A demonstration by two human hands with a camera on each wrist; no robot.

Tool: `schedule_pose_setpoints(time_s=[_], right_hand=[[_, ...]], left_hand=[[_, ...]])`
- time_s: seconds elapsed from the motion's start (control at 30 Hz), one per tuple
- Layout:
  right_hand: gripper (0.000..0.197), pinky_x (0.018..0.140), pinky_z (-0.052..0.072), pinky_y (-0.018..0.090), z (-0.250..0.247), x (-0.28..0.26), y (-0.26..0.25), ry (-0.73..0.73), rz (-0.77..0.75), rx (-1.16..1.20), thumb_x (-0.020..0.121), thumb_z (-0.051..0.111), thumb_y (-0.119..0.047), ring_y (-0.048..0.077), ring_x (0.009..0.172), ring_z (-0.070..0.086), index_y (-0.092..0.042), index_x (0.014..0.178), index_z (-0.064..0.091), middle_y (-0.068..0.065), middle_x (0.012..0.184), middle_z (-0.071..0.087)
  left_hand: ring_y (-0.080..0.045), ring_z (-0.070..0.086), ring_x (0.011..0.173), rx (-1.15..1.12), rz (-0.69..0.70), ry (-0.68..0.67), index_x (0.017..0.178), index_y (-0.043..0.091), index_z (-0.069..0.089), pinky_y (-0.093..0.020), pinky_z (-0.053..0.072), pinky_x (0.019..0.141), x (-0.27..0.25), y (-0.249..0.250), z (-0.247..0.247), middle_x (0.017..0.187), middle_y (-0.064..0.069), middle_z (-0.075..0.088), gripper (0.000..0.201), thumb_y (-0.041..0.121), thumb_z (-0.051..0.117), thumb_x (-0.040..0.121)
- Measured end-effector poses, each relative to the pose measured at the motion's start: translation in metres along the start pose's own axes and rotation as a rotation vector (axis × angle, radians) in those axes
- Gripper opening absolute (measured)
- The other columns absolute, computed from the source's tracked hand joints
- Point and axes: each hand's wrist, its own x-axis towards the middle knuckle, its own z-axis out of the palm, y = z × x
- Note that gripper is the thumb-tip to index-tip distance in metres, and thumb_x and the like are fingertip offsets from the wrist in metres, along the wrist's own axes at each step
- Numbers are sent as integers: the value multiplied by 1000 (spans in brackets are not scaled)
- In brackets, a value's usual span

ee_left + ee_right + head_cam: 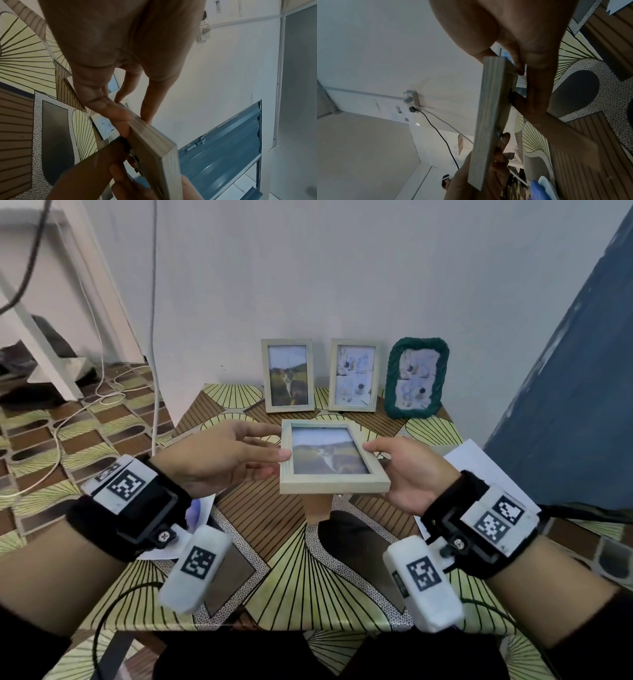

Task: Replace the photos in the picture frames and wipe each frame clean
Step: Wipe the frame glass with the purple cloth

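At the picture's centre, above the worktop [239, 529], the left hand [219, 457] and right hand [407, 470] each pinch a side of the wooden frame [334, 484]. Either grip slackening could drop it; its back stand, hanging loose, might snag.

The held frame [334, 458] hides the fingers of both hands beneath it in the head view. Papers at the desk's [294, 570] left edge [200, 511] and right edge [471, 460] are partly covered by the wrists. The standing frames' photos are too small to make out.
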Motion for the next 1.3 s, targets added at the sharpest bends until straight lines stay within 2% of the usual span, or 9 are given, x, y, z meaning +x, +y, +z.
schedule_pose_setpoints(time_s=[0.2,0.33,0.43,0.53,0.67,0.87,1.0,1.2,1.3], right_hand=[[20,66,61,46,17,22,5,-60,-104,44,97,39,6,30,75,71,-1,106,56,17,97,69],[36,73,60,47,36,48,3,-97,-213,-19,95,39,10,31,88,72,-11,121,52,21,114,67],[45,80,59,48,56,72,-1,-109,-341,-104,96,42,8,28,93,72,-27,120,52,15,119,63],[60,83,59,48,79,100,-7,-129,-471,-198,96,43,8,24,99,70,-44,124,52,13,121,62],[76,81,59,50,111,141,-17,-181,-548,-281,97,41,7,31,103,68,-60,132,42,11,128,57],[80,91,52,57,153,207,-32,-183,-555,-340,94,39,12,45,116,56,-60,130,38,15,138,48],[80,92,54,51,175,253,-35,-180,-548,-373,93,34,13,42,102,62,-55,135,34,20,139,47],[85,54,45,35,202,311,-32,-148,-593,-395,88,32,15,27,71,44,-59,130,35,24,110,57],[86,45,39,22,210,331,-28,-114,-648,-454,86,30,16,23,59,40,-57,131,33,13,93,51]], left_hand=[[-12,67,73,106,113,117,132,31,58,-23,57,64,4,-11,-13,111,-11,59,76,-6,77,68],[-13,64,70,188,221,214,123,59,53,-30,52,68,8,-11,-29,116,-6,59,75,1,74,80],[-17,62,79,197,298,288,140,50,42,-32,54,68,18,-4,-47,112,-7,62,74,11,71,85],[-20,63,90,243,396,336,142,51,38,-35,58,81,32,9,-66,108,-6,65,69,14,65,91],[-18,63,91,223,442,399,146,48,33,-35,57,79,61,23,-98,111,-7,64,66,14,59,95],[-12,72,89,212,465,505,143,53,33,-27,59,67,106,38,-143,107,5,65,72,39,67,81],[-10,72,87,192,464,570,147,47,30,-35,61,69,139,41,-173,117,0,62,66,19,59,95],[4,69,82,144,446,622,150,45,23,-23,58,62,179,39,-205,144,7,44,66,7,45,101],[2,70,81,137,394,637,150,49,18,-28,59,64,192,34,-216,138,8,46,69,7,44,101]])
